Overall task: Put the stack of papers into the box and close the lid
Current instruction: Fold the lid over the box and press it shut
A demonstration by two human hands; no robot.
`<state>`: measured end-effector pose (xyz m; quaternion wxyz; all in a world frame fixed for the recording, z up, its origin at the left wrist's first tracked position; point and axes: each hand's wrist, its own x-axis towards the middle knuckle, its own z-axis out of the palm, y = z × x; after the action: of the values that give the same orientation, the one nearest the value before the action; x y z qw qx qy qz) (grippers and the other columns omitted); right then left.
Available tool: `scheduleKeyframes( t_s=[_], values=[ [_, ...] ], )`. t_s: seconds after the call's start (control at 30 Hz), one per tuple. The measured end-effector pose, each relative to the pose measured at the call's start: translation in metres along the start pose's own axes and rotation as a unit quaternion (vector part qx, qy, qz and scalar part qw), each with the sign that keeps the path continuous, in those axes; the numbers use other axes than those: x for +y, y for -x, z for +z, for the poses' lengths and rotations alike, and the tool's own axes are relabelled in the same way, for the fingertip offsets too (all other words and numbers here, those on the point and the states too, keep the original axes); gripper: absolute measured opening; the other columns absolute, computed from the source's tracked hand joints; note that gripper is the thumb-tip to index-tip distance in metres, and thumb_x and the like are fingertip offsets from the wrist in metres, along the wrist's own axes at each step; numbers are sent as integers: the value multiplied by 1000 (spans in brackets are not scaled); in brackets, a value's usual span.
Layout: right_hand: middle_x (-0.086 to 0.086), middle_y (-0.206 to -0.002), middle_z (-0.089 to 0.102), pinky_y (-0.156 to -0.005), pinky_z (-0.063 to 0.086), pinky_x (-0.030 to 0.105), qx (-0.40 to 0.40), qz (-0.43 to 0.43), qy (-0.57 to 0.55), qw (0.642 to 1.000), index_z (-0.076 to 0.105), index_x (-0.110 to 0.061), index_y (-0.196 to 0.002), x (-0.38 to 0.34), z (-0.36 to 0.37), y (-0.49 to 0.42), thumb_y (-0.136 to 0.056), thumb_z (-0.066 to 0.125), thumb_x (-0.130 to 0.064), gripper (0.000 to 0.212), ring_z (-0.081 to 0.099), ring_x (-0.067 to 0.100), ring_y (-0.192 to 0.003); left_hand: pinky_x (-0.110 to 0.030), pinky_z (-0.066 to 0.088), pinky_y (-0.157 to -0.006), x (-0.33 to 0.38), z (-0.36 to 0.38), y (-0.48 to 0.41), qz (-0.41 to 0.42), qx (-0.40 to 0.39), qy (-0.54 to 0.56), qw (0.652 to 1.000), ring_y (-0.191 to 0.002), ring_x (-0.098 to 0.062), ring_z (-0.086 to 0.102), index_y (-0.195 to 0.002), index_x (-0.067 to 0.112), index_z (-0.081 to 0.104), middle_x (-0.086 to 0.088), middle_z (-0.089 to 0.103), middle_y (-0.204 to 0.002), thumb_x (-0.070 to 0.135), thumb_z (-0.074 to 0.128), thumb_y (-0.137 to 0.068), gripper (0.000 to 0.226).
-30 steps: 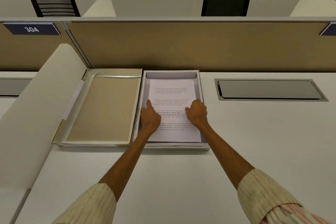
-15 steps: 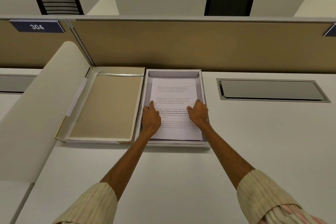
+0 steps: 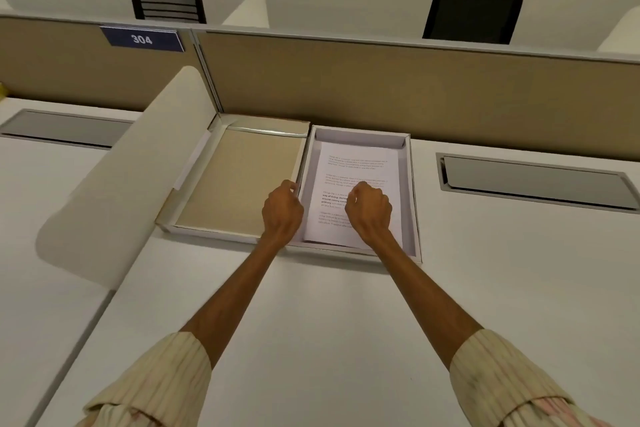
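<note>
A white stack of papers [image 3: 360, 166] with printed text lies flat inside the shallow white box [image 3: 414, 204] on the desk. The box's lid [image 3: 239, 184] lies open flat to the left, its tan inner face up. My left hand [image 3: 282, 210] hovers over the seam between lid and box, fingers curled, and its fingertips are near the box's left wall. My right hand [image 3: 370, 211] is over the lower middle of the papers with fingers curled in and nothing visibly held. Both hands hide part of the sheet.
A tan partition panel [image 3: 381, 90] stands right behind the box. A curved white divider [image 3: 131, 177] rises just left of the lid. Grey cable hatches sit in the desk at right [image 3: 533, 180] and far left [image 3: 62, 126]. Two black chairs stand beyond the partition.
Both hands have lifted their pointing fingers off the papers and curled. The left hand has shifted left from the sheet to the box's left edge. The view has swung right.
</note>
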<state>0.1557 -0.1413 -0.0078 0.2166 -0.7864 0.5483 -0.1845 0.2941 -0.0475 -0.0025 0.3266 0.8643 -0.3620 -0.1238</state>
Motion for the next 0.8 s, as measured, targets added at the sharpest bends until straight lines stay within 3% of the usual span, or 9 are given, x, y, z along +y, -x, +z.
scheduleKeyframes(
  t_s=[0.07,0.23,0.37,0.53,0.6,0.67,0.73,0.8],
  values=[
    [11,-95,75,-73,55,32,1,-25,-18,1000,70,-6,-99,-12,4,9,-94,55,-22,22,71,26,-85,-38,54,-88,-16,-14,5,-18,18,-5,1000,-104,-30,68,-124,5,60,-16,70,-116,4,53,-95,30],
    [8,-105,75,-81,52,31,-86,-124,-100,983,73,-9,-100,-49,26,30,-89,63,-32,27,69,23,-95,-44,45,-97,-68,-45,17,-84,71,-66,992,-120,-33,54,-126,5,57,-16,60,-126,13,58,-90,36],
    [6,-120,69,-94,48,36,-161,-178,-79,967,70,-12,-107,-76,51,47,-84,69,-37,34,62,23,-113,-49,45,-97,-108,-57,26,-147,76,-107,980,-126,-36,44,-130,1,49,-20,49,-133,24,63,-88,50],
    [5,-121,70,-98,45,34,-194,-223,-30,955,70,-13,-114,-90,79,62,-81,73,-36,40,61,22,-115,-48,50,-97,-121,-50,30,-132,102,-104,980,-129,-40,37,-134,-6,41,-25,37,-141,26,64,-87,61],
    [6,-114,74,-101,46,35,-185,-230,-10,955,74,-12,-109,-91,87,66,-82,72,-35,35,66,23,-109,-47,49,-98,-120,-46,31,-145,116,-95,978,-132,-41,34,-139,-7,35,-26,33,-145,26,63,-86,69],
    [6,-95,79,-102,44,37,-171,-226,-8,959,79,-11,-93,-88,93,69,-84,70,-31,24,69,23,-89,-45,45,-101,-120,-41,32,-167,131,-81,974,-135,-43,30,-145,-9,25,-30,26,-149,28,63,-85,79],
    [6,-75,78,-103,41,39,-159,-224,-10,962,78,-7,-76,-86,99,71,-86,67,-23,21,61,23,-66,-43,41,-104,-119,-37,31,-214,135,-43,966,-134,-44,29,-147,-13,18,-33,23,-150,30,63,-84,88],
    [7,-71,76,-103,39,40,-155,-218,-23,963,77,-5,-72,-85,102,72,-86,66,-17,21,54,24,-61,-43,36,-105,-119,-36,27,-280,116,-6,953,-128,-45,34,-141,-15,26,-34,31,-144,33,61,-84,83]
  ],
)
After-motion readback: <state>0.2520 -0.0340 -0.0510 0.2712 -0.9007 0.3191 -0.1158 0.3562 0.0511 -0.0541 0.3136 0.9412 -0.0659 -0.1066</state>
